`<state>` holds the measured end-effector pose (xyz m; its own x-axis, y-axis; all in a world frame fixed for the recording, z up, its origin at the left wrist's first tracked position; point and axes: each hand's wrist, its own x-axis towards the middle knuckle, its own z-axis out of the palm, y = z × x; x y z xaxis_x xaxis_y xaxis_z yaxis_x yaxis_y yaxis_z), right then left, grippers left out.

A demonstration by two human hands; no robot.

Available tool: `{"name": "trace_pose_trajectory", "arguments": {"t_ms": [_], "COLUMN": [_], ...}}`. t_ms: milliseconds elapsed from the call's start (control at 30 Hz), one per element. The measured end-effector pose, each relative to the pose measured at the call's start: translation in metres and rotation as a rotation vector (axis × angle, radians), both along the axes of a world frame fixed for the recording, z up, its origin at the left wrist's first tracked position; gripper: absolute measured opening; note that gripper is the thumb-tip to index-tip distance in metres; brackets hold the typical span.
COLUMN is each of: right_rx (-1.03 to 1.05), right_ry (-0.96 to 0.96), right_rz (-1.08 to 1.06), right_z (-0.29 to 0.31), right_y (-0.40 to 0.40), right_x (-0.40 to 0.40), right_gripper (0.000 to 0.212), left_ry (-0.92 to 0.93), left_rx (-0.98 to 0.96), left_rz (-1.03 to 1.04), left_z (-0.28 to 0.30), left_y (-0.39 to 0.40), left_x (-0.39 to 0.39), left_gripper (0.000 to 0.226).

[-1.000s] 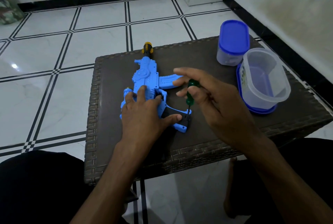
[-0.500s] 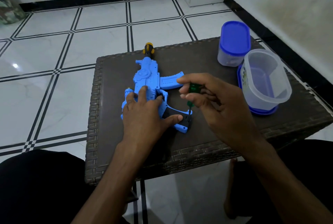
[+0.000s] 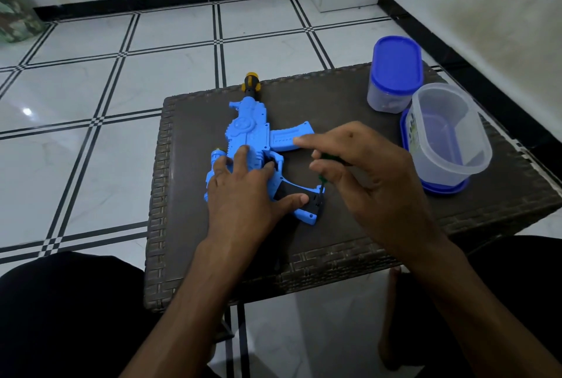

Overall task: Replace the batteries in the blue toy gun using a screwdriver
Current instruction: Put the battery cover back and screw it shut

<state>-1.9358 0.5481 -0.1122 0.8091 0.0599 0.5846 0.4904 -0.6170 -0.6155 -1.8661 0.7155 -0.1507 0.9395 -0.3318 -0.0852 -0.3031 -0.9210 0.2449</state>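
The blue toy gun (image 3: pixel 248 131) lies flat on the dark wicker table (image 3: pixel 349 219), its yellow-and-black muzzle pointing away from me. My left hand (image 3: pixel 243 192) presses down on the gun's body with straight fingers, and its thumb lies along the black grip. My right hand (image 3: pixel 368 170) pinches a small green-handled screwdriver (image 3: pixel 320 180) between its fingertips. The shaft stands nearly upright with its tip on the black end of the grip, by the battery cover. Most of the green handle is hidden under my fingers.
At the table's back right stands a closed container with a blue lid (image 3: pixel 395 73). Beside it an open clear container (image 3: pixel 447 140) sits on its own blue lid. White tiled floor surrounds the table, and my knees are at its near edge.
My right hand has lowered and rotated over the screwdriver, with its fingers shifting around the handle while the tip stays on the grip's end. My left hand and the gun have stayed put.
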Motion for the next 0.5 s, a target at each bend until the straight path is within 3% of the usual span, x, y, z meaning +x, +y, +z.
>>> {"name": "trace_pose_trajectory", "arguments": {"t_ms": [100,267,500], "right_rx": [-0.018,0.118,-0.012], "right_ry": [-0.015,0.074,0.024], "right_rz": [-0.031,0.099,-0.011], "right_z": [0.0001,0.0026,0.0007], "right_y": [0.0002,-0.0015,-0.0003], "right_x": [0.0010,-0.0040,-0.0004], "right_gripper": [0.031,0.038,0.030], "left_ry": [-0.012,-0.001,-0.002], "left_rx": [-0.007,-0.010,0.007], "left_rz": [-0.004,0.006,0.002], "left_z": [-0.0004,0.0004,0.0007], "left_y": [-0.0002,-0.0004,0.0000], "left_x": [-0.0003,-0.0008,-0.0009], "left_gripper": [0.078,0.077,0.078]}}
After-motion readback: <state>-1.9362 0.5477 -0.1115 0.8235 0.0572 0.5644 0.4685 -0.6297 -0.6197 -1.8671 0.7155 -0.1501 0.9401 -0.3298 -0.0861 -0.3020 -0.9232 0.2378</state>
